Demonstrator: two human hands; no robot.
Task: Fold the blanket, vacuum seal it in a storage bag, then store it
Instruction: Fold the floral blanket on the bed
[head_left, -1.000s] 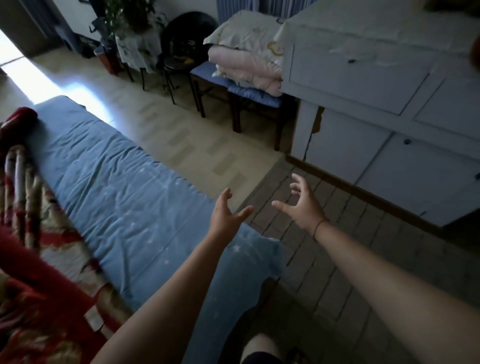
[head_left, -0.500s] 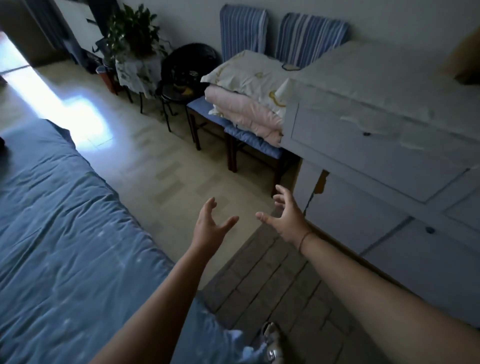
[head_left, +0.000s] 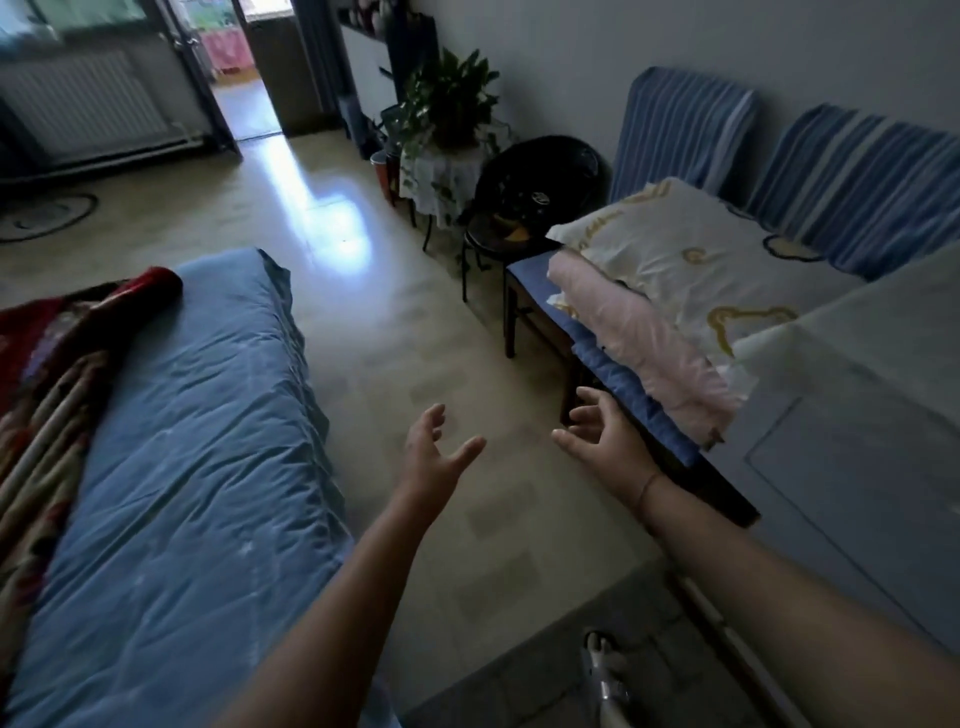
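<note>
Daylight from an open doorway glares on the pale floor, with a radiator at left.

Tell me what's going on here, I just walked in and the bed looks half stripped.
A person stands between the bed and a chair, both arms stretched forward. The left hand and right hand are open and hold nothing. A red patterned blanket lies bunched on the bed's far side, not folded. Folded bedding is stacked on the chair beside a white cabinet. No storage bag is in view.
</note>
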